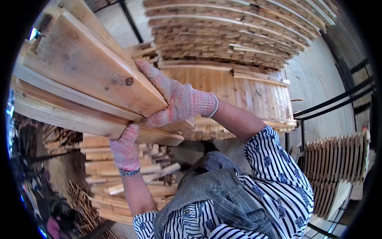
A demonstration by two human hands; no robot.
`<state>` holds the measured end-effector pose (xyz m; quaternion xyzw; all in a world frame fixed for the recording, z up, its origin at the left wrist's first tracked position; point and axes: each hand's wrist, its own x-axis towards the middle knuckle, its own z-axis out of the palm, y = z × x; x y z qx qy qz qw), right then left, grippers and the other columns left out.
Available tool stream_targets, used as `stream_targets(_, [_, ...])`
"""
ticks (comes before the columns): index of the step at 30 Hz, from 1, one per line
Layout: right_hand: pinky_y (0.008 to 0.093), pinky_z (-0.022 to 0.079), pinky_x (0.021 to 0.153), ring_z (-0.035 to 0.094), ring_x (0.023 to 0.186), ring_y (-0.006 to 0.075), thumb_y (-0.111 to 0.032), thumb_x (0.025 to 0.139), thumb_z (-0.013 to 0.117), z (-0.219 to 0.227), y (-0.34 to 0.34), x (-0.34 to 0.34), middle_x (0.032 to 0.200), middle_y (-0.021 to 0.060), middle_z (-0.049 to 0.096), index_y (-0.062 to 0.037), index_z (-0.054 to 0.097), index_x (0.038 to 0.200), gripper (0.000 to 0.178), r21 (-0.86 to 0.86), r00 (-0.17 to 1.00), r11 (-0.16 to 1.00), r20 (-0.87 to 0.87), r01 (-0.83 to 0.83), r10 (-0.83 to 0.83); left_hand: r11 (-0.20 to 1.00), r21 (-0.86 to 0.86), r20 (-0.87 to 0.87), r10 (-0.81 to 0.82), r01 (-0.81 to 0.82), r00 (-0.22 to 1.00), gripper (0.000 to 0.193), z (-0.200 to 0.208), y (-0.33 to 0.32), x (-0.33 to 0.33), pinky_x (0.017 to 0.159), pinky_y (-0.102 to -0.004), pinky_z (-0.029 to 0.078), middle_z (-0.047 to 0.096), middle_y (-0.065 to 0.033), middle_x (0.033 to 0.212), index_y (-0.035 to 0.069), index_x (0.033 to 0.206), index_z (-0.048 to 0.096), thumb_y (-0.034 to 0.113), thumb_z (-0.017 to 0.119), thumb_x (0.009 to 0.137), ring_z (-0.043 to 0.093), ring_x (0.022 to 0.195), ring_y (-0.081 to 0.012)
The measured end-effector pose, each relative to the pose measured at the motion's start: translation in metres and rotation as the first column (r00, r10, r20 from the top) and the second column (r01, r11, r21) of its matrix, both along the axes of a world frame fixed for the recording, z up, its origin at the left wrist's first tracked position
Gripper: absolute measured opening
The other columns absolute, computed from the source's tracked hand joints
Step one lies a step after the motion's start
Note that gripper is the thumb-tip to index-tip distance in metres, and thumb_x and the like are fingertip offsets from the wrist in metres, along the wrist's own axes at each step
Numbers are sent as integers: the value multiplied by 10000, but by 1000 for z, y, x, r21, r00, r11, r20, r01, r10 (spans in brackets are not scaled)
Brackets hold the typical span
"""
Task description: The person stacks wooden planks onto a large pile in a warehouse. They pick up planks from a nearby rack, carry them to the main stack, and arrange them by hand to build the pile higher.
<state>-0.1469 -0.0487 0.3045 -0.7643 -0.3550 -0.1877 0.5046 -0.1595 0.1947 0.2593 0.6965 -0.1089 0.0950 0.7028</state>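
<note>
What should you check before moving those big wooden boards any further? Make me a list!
1. Gloves on both hands: ok, the left hand and right hand both wear knitted gloves.
2. Grip under the load: ok, the left hand presses up beneath the bundle of boards.
3. Grip on top: ok, the right hand lies over the end of the top board.
4. Boards lined up: not ok, their ends are uneven.
5. Far end of the bundle free: cannot tell, it runs out of view.

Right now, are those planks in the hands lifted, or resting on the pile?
Lifted. The planks are carried tilted above the wood pile, the left hand underneath and the right hand over their end.
</note>
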Motion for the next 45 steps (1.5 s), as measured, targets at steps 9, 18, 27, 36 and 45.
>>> stream_targets(9, [398,216,1207,258,1473,312,-356,688,919,-29,-151,71,1583,247,232,32,-112,1549,1398,105,987,993,-156,56,-39,884,41,-100,-460,466,882,783,-14,-151,131,934,-394,558,664,-99,1216,21,1378,481,118,896,722,635,1106,-209])
stream_targets(18, [384,312,1171,322,1452,278,-395,652,942,-161,-212,93,1603,238,232,-14,-126,1562,1454,-114,779,974,-585,197,-226,812,-5,-423,-530,583,735,742,-87,-215,180,943,-347,548,675,-86,1217,51,1338,503,115,906,719,650,1110,-204])
stream_targets(27, [400,403,1111,433,1372,248,-340,714,916,-195,-197,108,1523,184,396,-44,10,1582,1289,332,726,922,-682,198,89,799,80,-438,-509,596,741,765,-150,-208,198,972,-356,538,662,-93,1246,34,1361,501,173,908,728,636,1130,-201])
stream_targets(36, [353,438,1056,507,1258,169,-334,777,871,-68,-174,23,1390,137,555,-24,272,1538,1017,166,520,877,-847,451,-107,769,-409,-418,-636,491,649,606,-91,-197,114,914,-355,578,646,-90,1201,45,1339,498,38,800,813,640,1093,-208])
stream_targets(45, [351,504,960,612,1138,233,-548,773,805,-171,-174,-59,1271,185,628,-14,365,1481,989,-79,142,684,-955,725,-262,663,-585,-645,-729,466,228,318,-199,-240,57,1025,-371,500,671,-114,1202,31,1237,626,168,643,950,633,1130,-215])
